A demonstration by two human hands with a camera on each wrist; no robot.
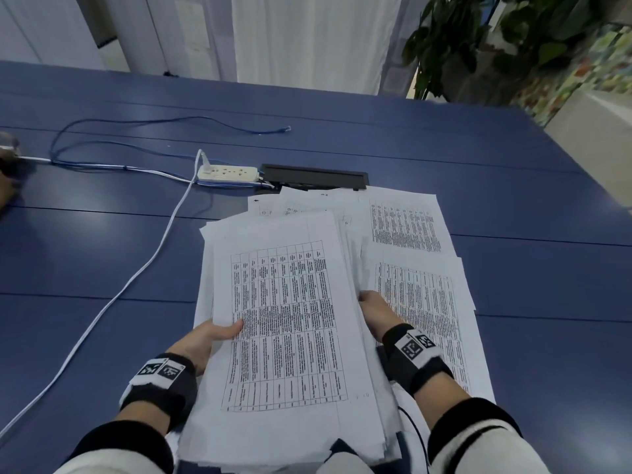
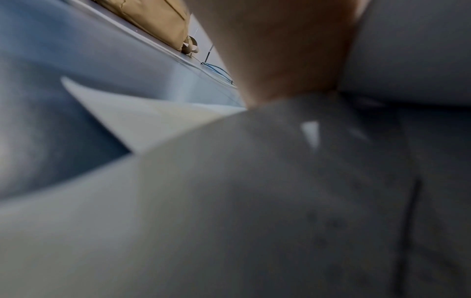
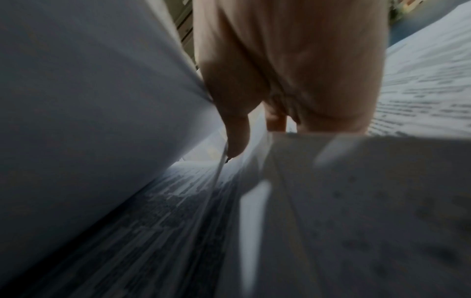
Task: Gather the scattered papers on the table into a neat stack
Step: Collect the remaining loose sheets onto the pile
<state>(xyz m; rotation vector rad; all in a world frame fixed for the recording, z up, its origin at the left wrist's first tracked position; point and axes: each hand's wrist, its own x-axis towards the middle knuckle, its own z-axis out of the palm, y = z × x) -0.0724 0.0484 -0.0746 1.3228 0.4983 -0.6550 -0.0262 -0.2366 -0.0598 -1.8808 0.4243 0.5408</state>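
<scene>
Papers, printed with black tables, are what both hands grip: a thick, uneven stack (image 1: pixel 287 323) is held in front of the person, its far end over the blue table (image 1: pixel 410 138) and its near end reaching toward the person's body. Largest of all, the table spreads beneath and around the stack. Just right of the stack, loose sheets (image 1: pixel 407 224) lie flat on the table, overlapping one another, and some run under the stack's far end. A leafy plant (image 1: pixel 478 39) stands beyond the table's far right corner, well away from the stack. Past the stack's far end sits a black cable hatch (image 1: pixel 313 176) set into the table, with a white power strip (image 1: pixel 227 173) just to its left. A white cable (image 1: pixel 102 309) runs from the strip down the stack's left side, and a thin blue cable (image 1: pixel 171 119) loops farther off.

Gripping the stack's left edge is the left hand (image 1: pixel 205 340), thumb on the top sheet. On the stack's right edge, the right hand (image 1: pixel 374 311) clasps the sheets, its fingers (image 3: pixel 235 129) tucked among them in the right wrist view. Both wrists wear black bands with printed markers.
</scene>
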